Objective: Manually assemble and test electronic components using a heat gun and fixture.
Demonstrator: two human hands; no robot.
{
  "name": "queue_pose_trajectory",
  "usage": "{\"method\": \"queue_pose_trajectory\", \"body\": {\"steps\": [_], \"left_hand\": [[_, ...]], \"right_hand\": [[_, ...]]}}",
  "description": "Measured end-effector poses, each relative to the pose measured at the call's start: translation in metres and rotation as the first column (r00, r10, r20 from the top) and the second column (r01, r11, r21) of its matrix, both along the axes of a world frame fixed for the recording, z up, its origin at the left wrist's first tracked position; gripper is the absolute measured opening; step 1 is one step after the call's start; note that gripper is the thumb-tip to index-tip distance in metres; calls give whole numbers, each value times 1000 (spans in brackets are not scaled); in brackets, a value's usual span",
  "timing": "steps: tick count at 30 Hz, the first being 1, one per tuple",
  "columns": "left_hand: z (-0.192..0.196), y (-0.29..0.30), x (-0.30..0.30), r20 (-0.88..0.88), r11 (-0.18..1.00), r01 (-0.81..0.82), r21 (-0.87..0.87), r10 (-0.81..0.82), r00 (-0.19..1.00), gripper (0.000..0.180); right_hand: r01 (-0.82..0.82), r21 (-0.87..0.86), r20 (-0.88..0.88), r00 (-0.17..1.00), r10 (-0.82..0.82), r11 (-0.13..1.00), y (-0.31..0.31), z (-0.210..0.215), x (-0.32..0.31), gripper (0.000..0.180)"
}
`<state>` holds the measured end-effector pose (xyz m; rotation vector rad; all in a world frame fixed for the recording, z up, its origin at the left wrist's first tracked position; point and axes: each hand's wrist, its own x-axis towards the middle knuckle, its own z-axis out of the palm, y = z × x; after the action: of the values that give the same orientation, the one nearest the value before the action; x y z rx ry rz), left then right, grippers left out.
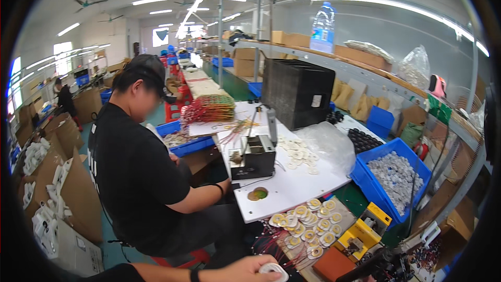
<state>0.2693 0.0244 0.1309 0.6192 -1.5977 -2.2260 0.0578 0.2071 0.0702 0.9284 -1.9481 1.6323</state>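
My left hand reaches in at the bottom edge, with a dark band round its wrist. Thumb and fingers are closed on a white round disc-shaped part, partly cut off by the frame. Just beyond it, many similar white discs with yellow centres lie in overlapping rows on a board, red wires trailing beside them. To their right stand a yellow metal fixture and a reddish-brown block. My right hand is not in view.
A co-worker in black sits to the left at a white table bearing a black soldering device and bundled wires. A blue crate of small pale parts stands right. Cardboard boxes line the far left.
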Motion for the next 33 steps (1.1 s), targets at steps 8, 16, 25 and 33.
{"method": "queue_pose_trajectory", "body": {"steps": [8,16,25,33], "left_hand": [[-58,47,-39,-104,988,-112,106,123,987,13],[-57,47,-39,-183,960,-274,66,281,942,14],[-49,25,-35,-149,941,-334,49,338,929,20],[-56,31,-45,-218,890,-444,-102,416,883,20]], "right_hand": [[-719,172,509,650,564,673,-1,15,114,20],[-642,-92,705,498,505,761,-13,5,118,21],[-667,-22,714,512,478,745,-39,12,115,26],[-604,225,432,765,477,765,-39,25,109,17]]}}
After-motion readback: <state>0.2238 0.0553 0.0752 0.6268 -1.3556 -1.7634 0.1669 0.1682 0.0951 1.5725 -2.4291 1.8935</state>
